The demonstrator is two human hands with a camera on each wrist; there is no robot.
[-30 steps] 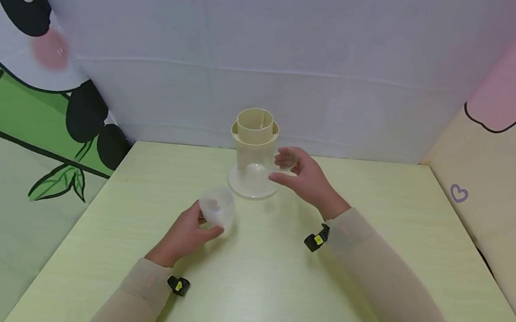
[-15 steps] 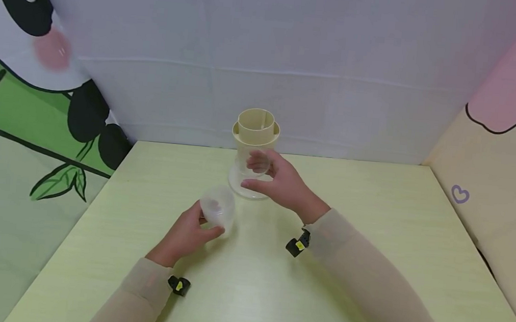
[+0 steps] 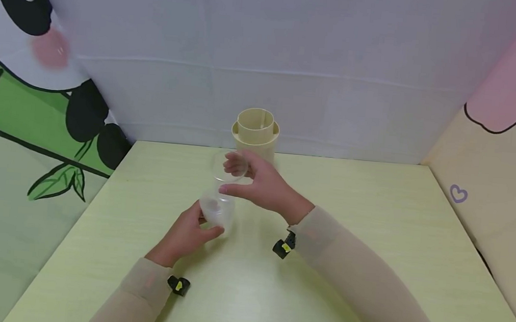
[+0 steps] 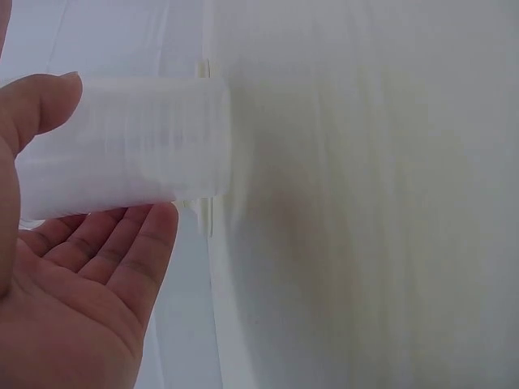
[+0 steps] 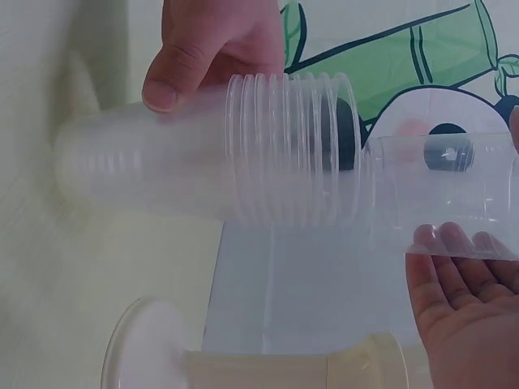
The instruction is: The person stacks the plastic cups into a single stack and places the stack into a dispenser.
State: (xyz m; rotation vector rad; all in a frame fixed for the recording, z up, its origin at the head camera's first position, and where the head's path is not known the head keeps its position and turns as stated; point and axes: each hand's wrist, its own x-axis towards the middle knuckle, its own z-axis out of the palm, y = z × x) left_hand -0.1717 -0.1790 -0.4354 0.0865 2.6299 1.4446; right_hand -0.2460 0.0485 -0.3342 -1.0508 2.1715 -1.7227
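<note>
My left hand [image 3: 187, 234] holds a stack of translucent plastic cups [image 3: 217, 212] upright just above or on the table, thumb on the near side. Several nested rims show on the stack [image 5: 284, 154] in the right wrist view. With its fingers and thumb around a clear plastic cylinder [image 5: 442, 190], my right hand [image 3: 267, 185] keeps it upright right above the cups. The cylinder's lower end is at the top rim of the stack; whether they touch I cannot tell. Behind the right hand stands a cream two-tiered holder [image 3: 255, 138]; that hand hides its lower part.
The pale wooden table [image 3: 373, 212] reaches back to a white cloth wall [image 3: 268, 39]. The holder's round base [image 5: 134, 348] shows in the right wrist view. Printed cartoon panels [image 3: 59, 113] flank the table.
My right hand has moved left and slightly toward me with the clear cylinder, from beside the holder to over the cup stack. My left hand and the cups have stayed in place.
</note>
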